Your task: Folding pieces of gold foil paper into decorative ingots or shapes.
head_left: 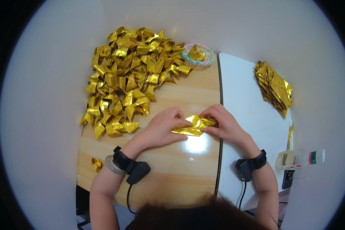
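A piece of shiny gold foil paper (195, 123), partly folded and creased, is held just above the wooden table between both hands. My left hand (165, 127) grips its left end, with a ring on one finger. At the right end, my right hand (225, 124) pinches the paper between thumb and fingers. Part of the paper is hidden beneath my fingers. Beyond my left hand spreads a large heap of folded gold paper ingots (130, 73).
A small woven basket (198, 55) with a gold piece inside stands beside the heap. On the white table (237, 92) to the right lies a stack of gold paper sheets (273, 88). A clear bottle (295, 159) and a dark phone (288, 179) are at its right edge. One gold piece (96, 165) lies by my left forearm.
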The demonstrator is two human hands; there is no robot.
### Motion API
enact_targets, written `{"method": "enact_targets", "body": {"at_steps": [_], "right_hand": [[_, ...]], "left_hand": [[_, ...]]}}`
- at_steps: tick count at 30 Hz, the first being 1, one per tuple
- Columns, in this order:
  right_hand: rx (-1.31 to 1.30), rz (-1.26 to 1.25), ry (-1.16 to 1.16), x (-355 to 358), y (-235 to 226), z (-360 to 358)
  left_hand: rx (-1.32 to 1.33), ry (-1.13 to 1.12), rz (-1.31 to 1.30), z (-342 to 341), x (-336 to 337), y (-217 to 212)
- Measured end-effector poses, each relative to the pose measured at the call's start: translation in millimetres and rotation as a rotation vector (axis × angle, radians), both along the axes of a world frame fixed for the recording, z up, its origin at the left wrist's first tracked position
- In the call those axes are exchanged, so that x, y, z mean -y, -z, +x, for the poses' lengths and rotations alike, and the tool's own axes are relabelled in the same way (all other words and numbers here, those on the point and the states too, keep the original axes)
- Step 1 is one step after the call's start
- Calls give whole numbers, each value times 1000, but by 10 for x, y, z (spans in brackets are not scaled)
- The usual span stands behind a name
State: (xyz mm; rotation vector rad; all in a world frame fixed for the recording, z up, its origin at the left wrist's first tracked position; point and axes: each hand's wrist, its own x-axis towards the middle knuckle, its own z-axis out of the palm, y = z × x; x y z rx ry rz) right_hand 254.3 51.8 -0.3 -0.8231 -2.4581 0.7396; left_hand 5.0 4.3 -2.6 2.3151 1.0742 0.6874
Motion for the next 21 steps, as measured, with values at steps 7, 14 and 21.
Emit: {"method": "enact_targets", "body": {"at_steps": [7, 14, 21], "right_hand": [[24, 403, 456, -506, 62, 458], [-133, 154, 895, -931, 284, 1438], [-168, 61, 1068, -768, 68, 1414]], "left_hand": [[-50, -26, -41, 31, 11, -68], [-65, -64, -48, 75, 41, -104], [-65, -51, -49, 76, 29, -92]]}}
